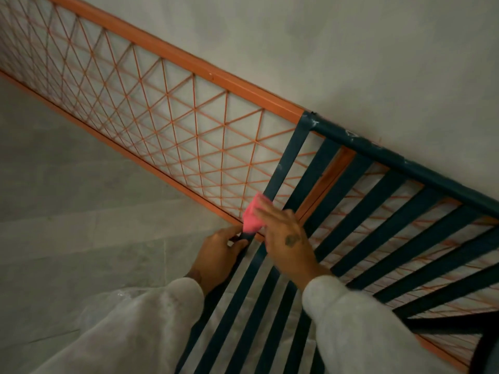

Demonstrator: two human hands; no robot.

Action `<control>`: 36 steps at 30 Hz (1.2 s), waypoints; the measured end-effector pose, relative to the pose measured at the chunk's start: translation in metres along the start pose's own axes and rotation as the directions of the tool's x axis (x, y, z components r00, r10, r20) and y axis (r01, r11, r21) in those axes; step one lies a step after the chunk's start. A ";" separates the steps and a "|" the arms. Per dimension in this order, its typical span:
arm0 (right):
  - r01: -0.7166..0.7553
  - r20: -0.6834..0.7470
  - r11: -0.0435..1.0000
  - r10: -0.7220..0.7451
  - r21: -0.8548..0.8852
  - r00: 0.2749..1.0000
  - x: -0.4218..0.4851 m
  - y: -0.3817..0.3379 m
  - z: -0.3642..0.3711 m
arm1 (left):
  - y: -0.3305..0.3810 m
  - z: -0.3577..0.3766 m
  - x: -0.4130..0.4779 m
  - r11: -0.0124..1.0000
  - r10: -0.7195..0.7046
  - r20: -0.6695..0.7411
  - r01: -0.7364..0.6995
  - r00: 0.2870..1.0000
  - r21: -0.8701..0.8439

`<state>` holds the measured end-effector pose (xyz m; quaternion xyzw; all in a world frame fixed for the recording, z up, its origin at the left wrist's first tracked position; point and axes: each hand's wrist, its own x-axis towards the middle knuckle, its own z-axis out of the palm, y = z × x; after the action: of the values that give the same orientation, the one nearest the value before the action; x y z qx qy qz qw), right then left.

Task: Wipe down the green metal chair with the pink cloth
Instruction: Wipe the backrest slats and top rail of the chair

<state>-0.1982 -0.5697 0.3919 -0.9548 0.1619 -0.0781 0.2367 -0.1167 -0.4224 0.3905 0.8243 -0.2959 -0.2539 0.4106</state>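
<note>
Green metal chair point(383, 228) fills the lower right, dark slats leaning against an orange lattice frame point(151, 85) by the wall. Right hand point(290, 247) presses the pink cloth point(253, 217) onto the leftmost slat, fingers flat over it. Left hand point(218, 255) pinches that slat's edge just below (white sleeves on both arms).

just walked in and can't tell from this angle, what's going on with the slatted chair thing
A person in pale sleeves is wiping the green metal chair by hand. The right hand presses the pink cloth against one of the dark slats near the left edge of the frame. The left hand grips the slat just below the cloth, apparently steadying it. An orange wire-mesh panel leans against the wall behind the chair.
</note>
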 end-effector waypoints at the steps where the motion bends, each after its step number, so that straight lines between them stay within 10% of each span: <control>1: 0.006 0.010 0.999 -0.007 0.054 1.000 -0.011 -0.004 0.008 | 0.000 -0.001 0.000 1.000 0.012 -0.004 -0.012 1.000 -0.012; 8: 0.231 0.079 0.972 -0.233 0.043 0.969 0.007 -0.005 -0.042 | -0.003 -0.005 0.002 0.998 -0.026 0.031 0.028 0.999 -0.062; 13: 0.081 -0.083 0.978 -0.098 -0.194 0.992 0.019 -0.003 -0.042 | 0.002 -0.008 0.004 0.993 -0.076 0.072 0.082 0.995 -0.087; 21: -0.035 0.208 0.976 -0.011 0.217 0.978 -0.002 -0.011 -0.031 | 0.011 -0.015 0.012 0.996 -0.081 0.152 0.074 0.985 0.048; 29: 0.045 -0.263 0.993 -0.072 -0.108 0.962 0.056 -0.006 -0.096 | 0.049 -0.017 0.053 0.999 0.002 0.133 -0.008 0.991 0.040; 32: 0.112 -0.101 0.900 -0.169 -0.421 0.980 0.047 0.004 -0.078 | 0.050 -0.012 0.054 0.997 0.014 0.122 -0.023 0.992 0.075; 36: 0.098 0.027 0.990 -0.095 -0.106 0.995 0.025 0.004 -0.048 | 0.048 -0.010 0.055 0.994 0.063 0.117 -0.074 0.991 0.086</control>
<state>-0.1866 -0.6027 0.4336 -0.9737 0.1168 -0.0701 0.1827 -0.0847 -0.4786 0.4259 0.8154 -0.3580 -0.2727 0.3641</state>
